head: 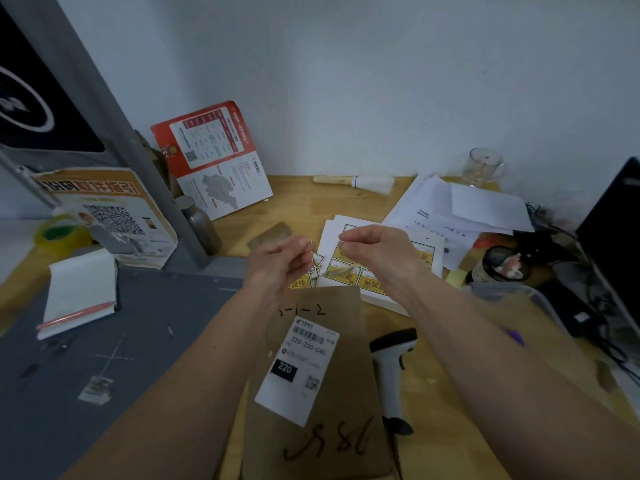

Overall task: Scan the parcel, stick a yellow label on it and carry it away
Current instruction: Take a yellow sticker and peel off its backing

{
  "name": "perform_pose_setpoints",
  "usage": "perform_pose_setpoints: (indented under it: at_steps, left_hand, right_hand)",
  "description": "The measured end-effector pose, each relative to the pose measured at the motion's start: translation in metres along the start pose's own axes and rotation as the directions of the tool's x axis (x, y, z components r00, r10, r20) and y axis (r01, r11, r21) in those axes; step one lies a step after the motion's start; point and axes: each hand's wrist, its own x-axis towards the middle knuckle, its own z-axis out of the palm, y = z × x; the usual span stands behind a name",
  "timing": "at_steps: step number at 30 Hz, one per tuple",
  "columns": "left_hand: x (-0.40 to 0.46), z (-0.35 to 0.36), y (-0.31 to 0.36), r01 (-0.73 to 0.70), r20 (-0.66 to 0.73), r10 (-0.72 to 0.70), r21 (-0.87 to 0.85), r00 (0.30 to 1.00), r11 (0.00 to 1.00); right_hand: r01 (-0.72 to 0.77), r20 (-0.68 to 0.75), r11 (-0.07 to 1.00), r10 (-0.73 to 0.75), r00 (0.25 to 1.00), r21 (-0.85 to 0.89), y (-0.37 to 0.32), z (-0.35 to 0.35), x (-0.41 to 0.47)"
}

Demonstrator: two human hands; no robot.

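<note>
A flat brown parcel (332, 427) lies on the wooden table in front of me, bearing a white shipping label (298, 368) and black handwriting. Both hands are raised just beyond its far end. My left hand (277, 265) pinches a small yellow label (317, 268) with its fingers bunched. My right hand (377, 254) is also pinched, with a thin pale strip (341, 270) hanging below it; whether it grips that strip is unclear. A sheet of yellow labels (398, 271) lies under my right hand. The white barcode scanner (393, 372) rests right of the parcel.
A white notepad (81, 292) and a grey mat (104, 375) lie at left, beside a metal post and posters. Loose papers (460, 209), a glass mug (483, 166), a brush (353, 183), a pen cup (502, 265), cables and a dark monitor edge crowd the right.
</note>
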Motion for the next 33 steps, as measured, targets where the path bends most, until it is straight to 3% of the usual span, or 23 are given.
perform_pose_setpoints:
  at_steps: [3, 8, 12, 17, 21, 26, 29, 31, 33]
  left_hand:
    - [-0.017, 0.004, -0.01, -0.011, -0.11, 0.012, 0.01, 0.994, 1.0]
    - [-0.02, -0.008, -0.022, -0.038, -0.161, 0.062, 0.151, 0.985, 0.988]
    - [-0.004, -0.012, -0.026, -0.073, -0.141, 0.129, 0.349, 0.982, 0.934]
    - [0.033, -0.018, -0.028, -0.089, -0.054, 0.147, 0.577, 0.988, 0.812]
    - [0.064, -0.024, -0.027, -0.049, 0.0, 0.062, 0.618, 0.998, 0.784]
    - [0.094, -0.032, -0.028, 0.025, 0.049, -0.07, 0.618, 0.996, 0.786]
    - [0.107, -0.037, -0.031, 0.074, 0.057, -0.141, 0.632, 0.988, 0.772]
    - [0.112, -0.038, -0.031, 0.091, 0.058, -0.165, 0.638, 0.985, 0.764]
    - [0.114, -0.039, -0.031, 0.1, 0.056, -0.178, 0.645, 0.982, 0.757]
  right_hand:
    - [-0.038, -0.046, 0.994, 0.033, 0.998, -0.106, 0.021, -0.009, -0.009]
    - [-0.104, -0.109, 0.986, 0.09, 0.99, -0.132, 0.044, -0.03, 0.003]
    - [-0.188, -0.17, 0.971, 0.162, 0.972, -0.148, 0.063, -0.033, 0.024]
    - [-0.211, -0.146, 0.915, 0.17, 0.975, -0.344, 0.089, -0.015, 0.069]
    - [-0.175, -0.064, 0.793, 0.17, 0.983, -0.584, 0.11, 0.006, 0.114]
    - [-0.093, -0.02, 0.507, 0.146, 0.989, -0.857, 0.134, 0.022, 0.156]
    - [-0.051, -0.01, 0.368, 0.111, 0.994, -0.929, 0.138, 0.028, 0.162]
    - [-0.051, -0.013, 0.335, 0.115, 0.993, -0.941, 0.14, 0.029, 0.165]
    - [-0.084, -0.028, 0.389, 0.148, 0.989, -0.917, 0.139, 0.028, 0.167]
